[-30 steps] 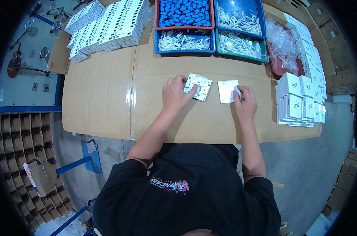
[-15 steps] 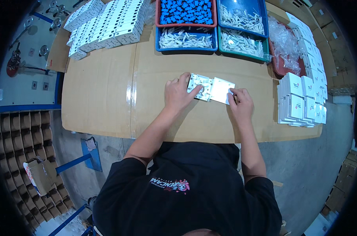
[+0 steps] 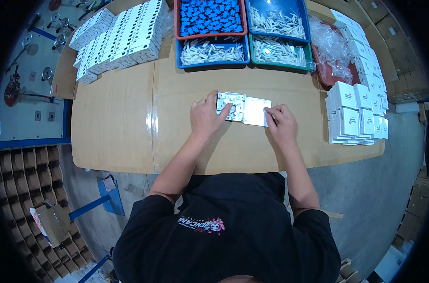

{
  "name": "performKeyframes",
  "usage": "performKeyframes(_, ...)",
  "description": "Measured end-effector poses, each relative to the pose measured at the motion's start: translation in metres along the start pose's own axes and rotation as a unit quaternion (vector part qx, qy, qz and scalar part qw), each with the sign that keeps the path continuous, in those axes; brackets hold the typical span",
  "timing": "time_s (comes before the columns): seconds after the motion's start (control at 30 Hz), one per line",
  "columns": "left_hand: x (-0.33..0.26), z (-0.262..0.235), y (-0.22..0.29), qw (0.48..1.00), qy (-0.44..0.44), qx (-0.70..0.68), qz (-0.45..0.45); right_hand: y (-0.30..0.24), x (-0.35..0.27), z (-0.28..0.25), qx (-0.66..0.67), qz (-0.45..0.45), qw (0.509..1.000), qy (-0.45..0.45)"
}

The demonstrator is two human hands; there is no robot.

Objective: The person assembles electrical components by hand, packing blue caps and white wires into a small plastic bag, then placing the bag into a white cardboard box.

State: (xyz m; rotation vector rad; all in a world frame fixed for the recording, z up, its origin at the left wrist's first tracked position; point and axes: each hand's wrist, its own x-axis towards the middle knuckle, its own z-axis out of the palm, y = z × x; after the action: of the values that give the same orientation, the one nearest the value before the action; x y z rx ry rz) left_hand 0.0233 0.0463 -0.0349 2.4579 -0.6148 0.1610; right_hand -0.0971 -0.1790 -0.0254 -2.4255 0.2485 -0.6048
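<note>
Over the middle of the cardboard-covered table lies a white plastic housing (image 3: 238,107) with moulded inner parts facing up. My left hand (image 3: 205,117) grips its left side, fingers at the far edge and thumb across the inside. A smooth, flat white plate (image 3: 256,112) adjoins the housing on the right; whether the two are joined I cannot tell. At the plate's right edge, my right hand (image 3: 284,126) pinches it between thumb and fingers.
Far left are rows of stacked white boxes (image 3: 122,42). Trays along the far edge hold blue pieces (image 3: 209,18) and white sticks (image 3: 212,53). Clear plastic bags (image 3: 331,49) fill a red tray (image 3: 324,75) at the right, near stacked white plates (image 3: 349,120).
The whole view has shifted slightly. The housing and plate appear a little less slanted. Both hands keep their holds on them.
</note>
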Motion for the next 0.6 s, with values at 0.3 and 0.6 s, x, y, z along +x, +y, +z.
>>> performKeyframes(0.3, 0.0026, -0.0018, -0.0062, 0.999, -0.024, -0.035, 0.033, 0.0038, 0.0009, -0.0001, 0.003, -0.009, 1.000, -0.006)
performKeyframes(0.6, -0.0001, 0.0002, -0.0100, 0.998, -0.014, -0.059, 0.026, 0.0050, -0.0007, 0.0017, 0.006, -0.006, 1.000, -0.010)
